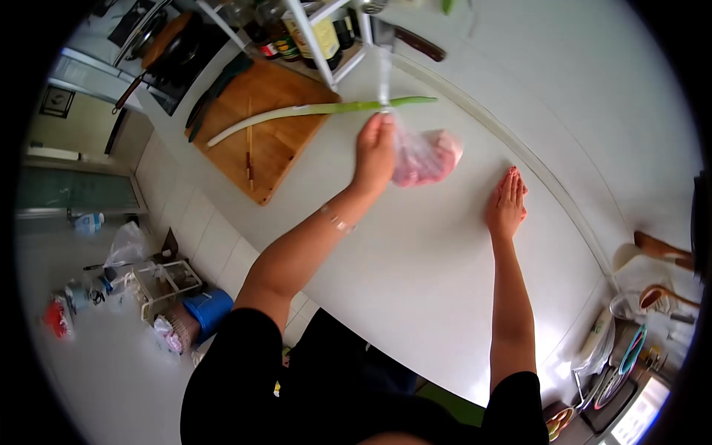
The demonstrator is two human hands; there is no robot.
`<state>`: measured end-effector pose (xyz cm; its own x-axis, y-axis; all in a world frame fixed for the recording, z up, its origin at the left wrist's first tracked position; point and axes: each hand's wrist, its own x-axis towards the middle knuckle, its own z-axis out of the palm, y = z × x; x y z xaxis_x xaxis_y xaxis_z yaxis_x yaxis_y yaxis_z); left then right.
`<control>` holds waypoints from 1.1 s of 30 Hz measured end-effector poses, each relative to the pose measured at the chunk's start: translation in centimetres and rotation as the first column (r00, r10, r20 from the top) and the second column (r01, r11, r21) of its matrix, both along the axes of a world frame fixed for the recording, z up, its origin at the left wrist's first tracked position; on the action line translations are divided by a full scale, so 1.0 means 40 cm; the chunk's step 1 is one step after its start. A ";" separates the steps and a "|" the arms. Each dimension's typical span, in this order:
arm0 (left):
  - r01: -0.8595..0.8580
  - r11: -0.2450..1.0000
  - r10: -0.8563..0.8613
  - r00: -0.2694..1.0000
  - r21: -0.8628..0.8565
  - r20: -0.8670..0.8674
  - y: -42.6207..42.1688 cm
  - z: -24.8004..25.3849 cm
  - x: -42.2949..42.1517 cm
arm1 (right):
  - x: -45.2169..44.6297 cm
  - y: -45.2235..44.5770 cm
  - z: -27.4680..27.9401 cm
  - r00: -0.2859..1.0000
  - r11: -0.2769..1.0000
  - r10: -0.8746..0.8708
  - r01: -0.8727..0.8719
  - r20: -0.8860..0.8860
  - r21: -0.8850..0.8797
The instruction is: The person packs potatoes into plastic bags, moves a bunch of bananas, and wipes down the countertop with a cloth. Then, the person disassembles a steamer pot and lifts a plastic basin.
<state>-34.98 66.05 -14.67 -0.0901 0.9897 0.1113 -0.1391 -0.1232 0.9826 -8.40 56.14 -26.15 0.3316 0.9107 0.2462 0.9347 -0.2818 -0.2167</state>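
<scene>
My left hand (376,152) is closed on the gathered neck of a clear plastic bag (400,144). Pink raw meat (430,159) shows through the bag, which hangs over or rests on the white counter; I cannot tell which. On the right, my right hand (507,204) presses a reddish cloth (524,194) to the counter (415,274), fingers straight and close together. Most of the cloth is hidden beneath the palm. Behind the left hand, a long leek or green onion (297,111) lies across a wooden cutting board (285,152) and onto the counter.
Chopsticks (249,148) and a dark green item (215,93) lie on the board. At the back stands a white rack (315,41) with bottles, beside a knife handle (420,43). A pan (170,44) sits at the far left. Utensils (660,297) crowd the right end.
</scene>
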 end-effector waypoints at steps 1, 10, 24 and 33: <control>0.034 0.985 0.010 0.966 -0.169 0.257 -0.009 0.022 -0.065 | -0.018 0.029 0.003 0.998 0.999 0.042 -0.041 -0.047 0.029; -0.307 0.898 0.364 0.921 -0.316 0.140 0.075 0.012 -0.517 | -0.337 0.345 -0.004 0.904 0.910 0.406 -0.413 0.135 0.030; 0.646 0.584 0.236 0.444 0.491 -0.865 0.251 -0.114 -0.503 | -0.537 0.652 -0.028 0.909 0.904 0.409 -0.416 0.081 0.096; 0.488 0.855 0.179 0.038 0.174 -0.983 0.361 -0.163 -0.501 | -0.695 0.409 -0.003 0.701 0.701 0.713 -0.712 -0.011 0.028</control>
<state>-55.03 80.50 -21.21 0.5764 0.7764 0.2550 0.7916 -0.6079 0.0616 -36.22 72.51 -26.27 -0.4095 0.8720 0.2683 0.8502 0.4714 -0.2344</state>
